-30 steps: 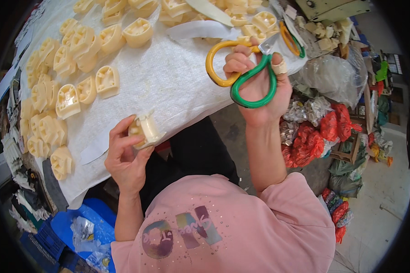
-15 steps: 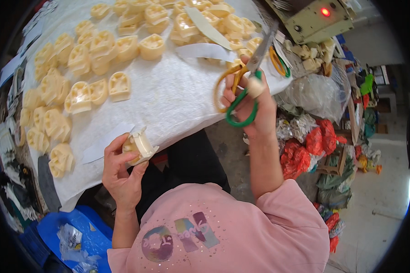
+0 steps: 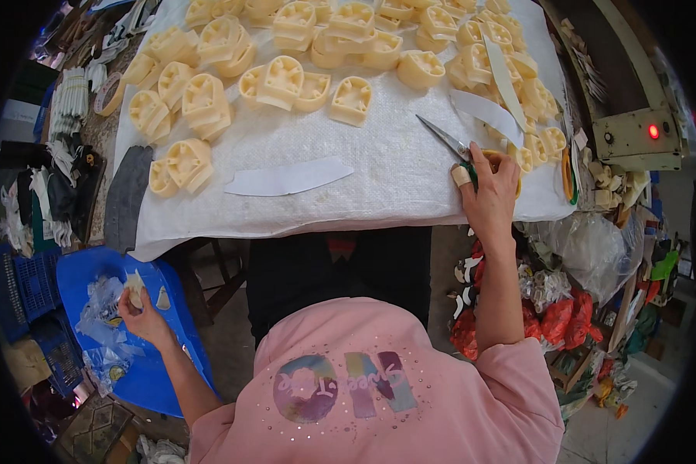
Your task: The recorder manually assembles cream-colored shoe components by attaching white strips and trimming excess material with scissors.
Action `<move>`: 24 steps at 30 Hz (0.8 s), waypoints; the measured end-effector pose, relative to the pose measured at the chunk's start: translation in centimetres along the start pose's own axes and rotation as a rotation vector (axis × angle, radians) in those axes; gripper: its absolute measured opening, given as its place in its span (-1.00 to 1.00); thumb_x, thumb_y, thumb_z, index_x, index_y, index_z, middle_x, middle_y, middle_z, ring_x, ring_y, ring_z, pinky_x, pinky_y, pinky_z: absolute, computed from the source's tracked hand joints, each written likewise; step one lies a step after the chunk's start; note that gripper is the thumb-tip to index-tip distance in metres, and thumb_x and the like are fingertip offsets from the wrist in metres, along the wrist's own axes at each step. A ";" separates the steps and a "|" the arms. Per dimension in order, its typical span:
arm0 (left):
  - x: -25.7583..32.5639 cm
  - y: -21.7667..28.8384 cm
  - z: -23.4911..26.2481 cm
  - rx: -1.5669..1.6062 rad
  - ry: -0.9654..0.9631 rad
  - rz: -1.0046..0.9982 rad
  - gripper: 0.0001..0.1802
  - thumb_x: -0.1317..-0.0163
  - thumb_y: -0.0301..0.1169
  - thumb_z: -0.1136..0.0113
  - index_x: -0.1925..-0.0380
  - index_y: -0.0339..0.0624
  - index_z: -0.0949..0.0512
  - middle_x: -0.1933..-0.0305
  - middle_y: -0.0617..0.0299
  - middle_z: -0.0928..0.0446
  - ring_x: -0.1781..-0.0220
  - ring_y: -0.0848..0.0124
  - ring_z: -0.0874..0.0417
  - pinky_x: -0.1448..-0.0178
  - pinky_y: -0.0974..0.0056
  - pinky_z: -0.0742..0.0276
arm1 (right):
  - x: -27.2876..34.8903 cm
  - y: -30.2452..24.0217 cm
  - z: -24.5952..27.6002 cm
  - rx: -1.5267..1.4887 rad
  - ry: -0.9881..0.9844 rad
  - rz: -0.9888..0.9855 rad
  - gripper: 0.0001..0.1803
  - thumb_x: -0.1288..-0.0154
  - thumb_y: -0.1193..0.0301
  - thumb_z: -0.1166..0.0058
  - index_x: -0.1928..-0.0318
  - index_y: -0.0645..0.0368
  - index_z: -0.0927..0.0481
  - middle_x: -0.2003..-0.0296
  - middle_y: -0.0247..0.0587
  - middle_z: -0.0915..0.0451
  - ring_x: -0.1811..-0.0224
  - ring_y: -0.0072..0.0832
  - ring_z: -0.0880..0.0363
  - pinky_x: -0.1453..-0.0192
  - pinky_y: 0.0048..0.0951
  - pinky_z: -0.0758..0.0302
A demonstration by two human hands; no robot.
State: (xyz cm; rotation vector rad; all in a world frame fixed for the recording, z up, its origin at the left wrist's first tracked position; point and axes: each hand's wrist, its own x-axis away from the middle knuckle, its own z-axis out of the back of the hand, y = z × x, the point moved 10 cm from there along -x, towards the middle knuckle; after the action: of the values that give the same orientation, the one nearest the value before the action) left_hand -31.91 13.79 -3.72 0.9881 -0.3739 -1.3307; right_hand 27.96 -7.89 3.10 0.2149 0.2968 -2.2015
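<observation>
At the table's near right edge, my right hand is closed over the handles of a pair of scissors. The blades lie on the white cloth, pointing away and to the left. A pale wrap covers one finger. My left hand reaches out low at the left, above a blue plastic seat or tub. Its fingers pinch a cream shoe heel, partly hidden by the fingers. Close beside it is a small white piece. A white curved strip lies flat on the cloth ahead of me.
Many cream heels cover the far side of the cloth-covered table. More white strips rest at the right. Clear bags lie in the blue tub. A box with a red light stands at right.
My left hand has carried the heel from the table's front edge down left over the blue tub. My right hand has lowered the raised scissors onto the cloth. The view has shifted left.
</observation>
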 end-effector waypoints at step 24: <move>0.0 5.5 -2.7 0.052 -0.130 -0.046 -0.84 -0.18 -0.57 -0.10 0.24 -0.32 -0.58 0.34 0.23 -0.54 0.37 0.51 -0.51 0.30 0.42 -0.43 | 0.0 -23.7 -3.6 -0.471 -0.237 0.742 -0.83 0.09 0.60 -0.06 0.38 0.24 -0.48 0.27 -0.14 -0.42 0.14 -0.24 -0.37 0.04 -0.33 -0.38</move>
State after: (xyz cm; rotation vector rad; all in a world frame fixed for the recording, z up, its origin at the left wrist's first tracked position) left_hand -26.44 14.42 -0.99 0.9610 -0.4889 -1.4370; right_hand 9.18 7.05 2.89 -0.1768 0.4980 -1.3596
